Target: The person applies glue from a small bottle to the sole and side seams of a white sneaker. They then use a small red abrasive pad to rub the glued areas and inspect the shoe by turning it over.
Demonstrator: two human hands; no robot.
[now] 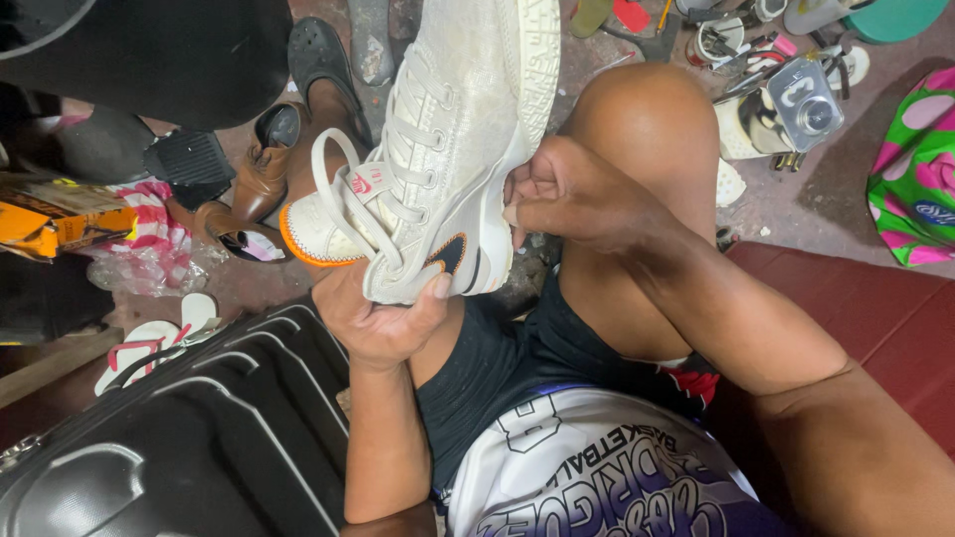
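Fingers of the left hand grip the white shoe while the right hand pinches its sole edge, which seems to need steady pressing next

White sneaker looks like worn, matt leather with cloth laces; black suitcase is ribbed, glossy hard plastic; brown shoes shine like polished leather.

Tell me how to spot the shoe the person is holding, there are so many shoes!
Start at the person's bare knee in the middle. Just left of it, the left hand grips a white lace-up sneaker from below while the right hand pinches its heel side. Unlike the brown heeled shoes on the floor, it is held up in the air, with white laces and an orange trim.
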